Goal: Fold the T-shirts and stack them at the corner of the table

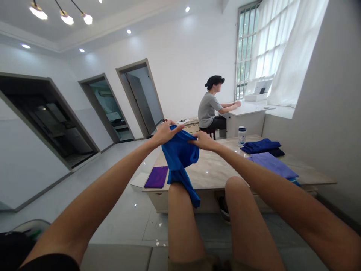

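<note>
While left hand (166, 133) and right hand (205, 141) pinch its top edge, fingers closed | blue cloth (177, 152) hangs centre frame, before desk (214, 171) | two-point grip likely lets folds fall loose

No text can be read. The label (241, 141) on the blue-capped bottle (241, 136) is too small to make out.

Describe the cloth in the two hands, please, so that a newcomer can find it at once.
Start from the pale tabletop. Above its left part, the left hand and the right hand hold a bright blue cloth. It hangs loose, while the darker blue cloth near the bottle lies folded.
</note>
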The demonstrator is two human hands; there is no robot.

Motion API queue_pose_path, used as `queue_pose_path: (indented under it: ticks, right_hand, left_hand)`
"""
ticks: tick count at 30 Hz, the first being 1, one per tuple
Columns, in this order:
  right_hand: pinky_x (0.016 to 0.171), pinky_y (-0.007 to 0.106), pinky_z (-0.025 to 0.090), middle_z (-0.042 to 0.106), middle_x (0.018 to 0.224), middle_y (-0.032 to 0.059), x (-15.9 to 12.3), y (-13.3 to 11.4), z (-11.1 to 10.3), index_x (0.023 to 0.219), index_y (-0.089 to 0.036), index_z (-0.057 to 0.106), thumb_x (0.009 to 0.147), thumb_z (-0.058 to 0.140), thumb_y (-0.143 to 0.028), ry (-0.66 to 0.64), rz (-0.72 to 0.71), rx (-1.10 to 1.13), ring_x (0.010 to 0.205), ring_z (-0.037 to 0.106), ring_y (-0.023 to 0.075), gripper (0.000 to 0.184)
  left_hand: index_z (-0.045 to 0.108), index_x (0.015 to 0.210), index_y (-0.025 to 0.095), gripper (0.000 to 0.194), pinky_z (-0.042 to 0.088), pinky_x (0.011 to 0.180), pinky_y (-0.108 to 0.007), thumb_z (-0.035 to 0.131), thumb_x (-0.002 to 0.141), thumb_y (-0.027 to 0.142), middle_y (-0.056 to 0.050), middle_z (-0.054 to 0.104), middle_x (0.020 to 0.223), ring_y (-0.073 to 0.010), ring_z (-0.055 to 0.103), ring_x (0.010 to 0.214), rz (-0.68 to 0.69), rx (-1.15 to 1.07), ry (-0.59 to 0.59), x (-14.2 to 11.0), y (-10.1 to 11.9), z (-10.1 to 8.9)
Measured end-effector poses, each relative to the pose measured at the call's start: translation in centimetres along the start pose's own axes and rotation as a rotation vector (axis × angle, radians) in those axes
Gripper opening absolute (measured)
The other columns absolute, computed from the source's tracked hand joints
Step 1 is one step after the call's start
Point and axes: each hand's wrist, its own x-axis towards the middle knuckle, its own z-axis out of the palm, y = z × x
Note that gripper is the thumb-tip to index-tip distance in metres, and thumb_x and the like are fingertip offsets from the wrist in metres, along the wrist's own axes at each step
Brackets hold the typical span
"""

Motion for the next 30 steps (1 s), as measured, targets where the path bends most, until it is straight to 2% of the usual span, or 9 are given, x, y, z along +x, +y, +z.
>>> queue_pose_path:
  ticks: [2,6,9,11,15,19,22,25,30]
  right_hand:
    - [0.085,0.034,0.053,0.071,0.079,0.0075,1.4,-1.6,-2.5,0.077,-0.013,0.070,0.087,0.084,-0.028,-0.029,-0.115,-0.220,0.098,0.070,0.0265,0.023]
    - [0.097,0.042,0.050,0.074,0.095,0.0147,3.9,-5.6,-8.2,0.081,-0.015,0.074,0.087,0.082,-0.014,0.068,-0.305,-0.642,0.110,0.067,0.0315,0.010]
    - [0.105,0.049,0.050,0.073,0.108,0.0176,4.8,-7.5,-11.3,0.090,-0.016,0.078,0.090,0.082,-0.020,0.189,-0.365,-0.796,0.119,0.065,0.0375,0.006]
    - [0.107,0.053,0.049,0.074,0.112,0.0200,4.4,-6.9,-12.4,0.098,-0.016,0.080,0.095,0.079,-0.027,0.238,-0.333,-0.845,0.122,0.063,0.0404,0.012]
    - [0.105,0.055,0.049,0.076,0.113,0.0227,0.6,-1.1,-12.7,0.105,-0.015,0.080,0.099,0.072,-0.023,0.129,-0.105,-1.017,0.119,0.067,0.0407,0.013]
    - [0.097,0.050,0.052,0.077,0.110,0.0237,-2.2,3.5,-13.1,0.096,-0.015,0.079,0.101,0.064,-0.014,0.043,0.065,-1.113,0.110,0.072,0.0375,0.016]
    - [0.095,0.046,0.051,0.077,0.091,0.0182,-1.0,3.3,-13.8,0.092,-0.017,0.076,0.103,0.063,-0.017,0.082,0.068,-1.022,0.102,0.073,0.0336,0.017]
    - [0.088,0.041,0.054,0.069,0.068,0.0073,1.0,2.0,-13.3,0.089,-0.021,0.074,0.104,0.063,-0.026,0.151,0.013,-0.717,0.083,0.073,0.0282,0.019]
    - [0.063,0.039,0.058,0.067,0.066,0.0051,1.4,1.0,-8.9,0.082,-0.023,0.067,0.100,0.060,-0.034,0.103,-0.108,-0.299,0.061,0.067,0.0244,0.022]
  left_hand:
    - [0.072,0.084,0.024,0.040,0.046,0.081,-0.033,0.097,0.064,0.048,-0.004,0.069,0.082,-0.0299,0.065,0.093,0.053,0.167,-0.048,-0.5,-0.7,-2.0]
    - [0.067,0.061,0.026,0.029,0.045,0.086,-0.035,0.095,0.063,0.031,-0.007,0.060,0.065,-0.0363,0.067,0.097,-0.053,0.280,-0.066,-0.2,-1.8,-4.1]
    - [0.064,0.054,0.025,0.035,0.045,0.081,-0.033,0.097,0.064,0.033,-0.003,0.051,0.053,-0.0319,0.066,0.086,-0.120,0.274,0.005,0.6,-2.0,-4.8]
    - [0.066,0.056,0.023,0.037,0.045,0.077,-0.031,0.097,0.067,0.040,-0.001,0.052,0.051,-0.0264,0.063,0.078,-0.109,0.248,0.007,0.7,-2.3,-4.9]
    - [0.072,0.060,0.023,0.034,0.043,0.062,-0.029,0.098,0.063,0.045,0.001,0.059,0.052,-0.0199,0.057,0.061,-0.123,0.202,-0.208,-1.2,-4.6,-3.4]
    - [0.064,0.048,0.025,0.044,0.034,0.051,-0.031,0.097,0.061,0.050,0.002,0.049,0.044,-0.0165,0.047,0.048,-0.168,0.151,-0.322,-3.8,-6.9,-1.1]
    - [0.068,0.053,0.024,0.046,0.038,0.053,-0.030,0.092,0.067,0.061,0.001,0.057,0.051,-0.0173,0.051,0.051,-0.147,0.030,-0.409,-4.1,-7.3,-0.2]
    - [0.077,0.069,0.024,0.043,0.046,0.061,-0.029,0.093,0.065,0.064,-0.002,0.072,0.068,-0.0222,0.063,0.064,-0.127,-0.067,-0.490,-4.4,-6.8,1.1]
    - [0.080,0.115,0.022,0.066,0.053,0.075,-0.031,0.091,0.068,0.066,-0.007,0.080,0.095,-0.0263,0.072,0.088,-0.142,-0.230,-0.414,-7.2,-5.3,7.4]
